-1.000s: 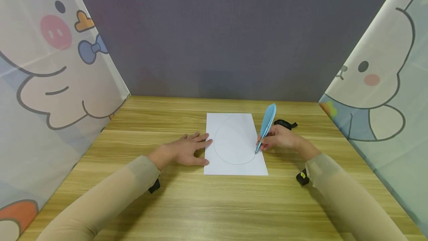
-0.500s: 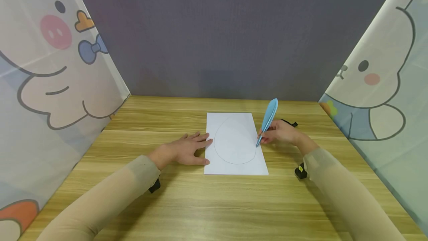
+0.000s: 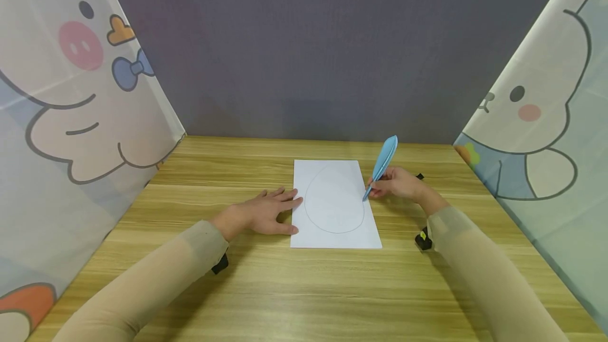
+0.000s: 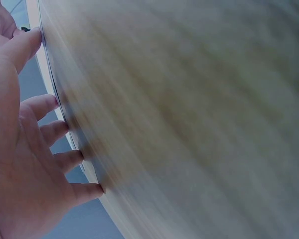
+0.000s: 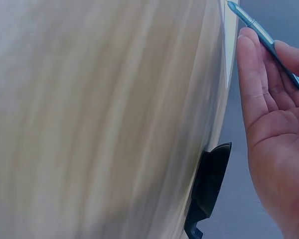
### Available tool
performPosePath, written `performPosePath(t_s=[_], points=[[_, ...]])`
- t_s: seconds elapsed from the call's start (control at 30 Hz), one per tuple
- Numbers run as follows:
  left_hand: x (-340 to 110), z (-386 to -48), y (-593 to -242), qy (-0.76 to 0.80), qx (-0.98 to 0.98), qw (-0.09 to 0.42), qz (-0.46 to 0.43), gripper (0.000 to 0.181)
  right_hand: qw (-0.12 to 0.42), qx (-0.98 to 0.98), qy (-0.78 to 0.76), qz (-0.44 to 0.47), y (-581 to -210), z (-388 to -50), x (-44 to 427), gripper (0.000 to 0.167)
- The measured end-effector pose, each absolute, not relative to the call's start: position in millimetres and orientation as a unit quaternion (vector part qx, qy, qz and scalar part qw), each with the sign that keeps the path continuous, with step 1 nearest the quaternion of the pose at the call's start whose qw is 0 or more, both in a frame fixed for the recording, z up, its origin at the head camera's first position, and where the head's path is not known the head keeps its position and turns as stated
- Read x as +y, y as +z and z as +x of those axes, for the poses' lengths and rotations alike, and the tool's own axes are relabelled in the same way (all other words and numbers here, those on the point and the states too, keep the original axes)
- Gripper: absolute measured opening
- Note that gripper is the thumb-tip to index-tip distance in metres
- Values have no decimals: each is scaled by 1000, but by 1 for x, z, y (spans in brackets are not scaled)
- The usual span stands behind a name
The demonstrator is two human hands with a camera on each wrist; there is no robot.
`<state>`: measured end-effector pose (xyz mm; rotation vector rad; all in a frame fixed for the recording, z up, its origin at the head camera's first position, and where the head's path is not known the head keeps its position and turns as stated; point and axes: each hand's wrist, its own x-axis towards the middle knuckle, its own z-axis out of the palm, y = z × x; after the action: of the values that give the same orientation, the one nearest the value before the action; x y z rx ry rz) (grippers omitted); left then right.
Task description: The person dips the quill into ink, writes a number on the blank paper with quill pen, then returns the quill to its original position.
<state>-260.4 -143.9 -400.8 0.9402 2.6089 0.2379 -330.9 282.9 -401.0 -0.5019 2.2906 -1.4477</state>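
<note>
A white sheet of paper (image 3: 332,199) lies on the wooden table, bearing a thin egg-shaped outline. My right hand (image 3: 398,182) pinches a light-blue feather pen (image 3: 386,156) between thumb and fingers. The pen's tip meets the paper near its right edge, at the end of the drawn line. In the right wrist view the pen's blue barrel (image 5: 261,35) runs past the thumb, and the feather is out of frame. My left hand (image 3: 266,211) lies with fingers spread, its fingertips resting on the paper's left edge. The left wrist view shows those fingers (image 4: 47,132) fairly straight.
A black object (image 5: 212,177) lies on the table behind my right hand, mostly hidden in the head view. A grey panel (image 3: 304,51) stands at the back. Cartoon-printed cloths (image 3: 71,120) hang at both sides.
The pen and my right hand have moved away from me along the paper's right side, and the line has grown upward there. My left hand has stayed in place.
</note>
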Motion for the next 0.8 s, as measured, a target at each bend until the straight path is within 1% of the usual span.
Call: performPosePath(t_s=[0.47,0.8], points=[[-143,-263,-402,94,921,175,336,89,157,838,-499,-156,-401,-336,276,36],[-144,-263,-403,92,920,174,339,89,136,841,-497,-164,-403,-342,270,34]])
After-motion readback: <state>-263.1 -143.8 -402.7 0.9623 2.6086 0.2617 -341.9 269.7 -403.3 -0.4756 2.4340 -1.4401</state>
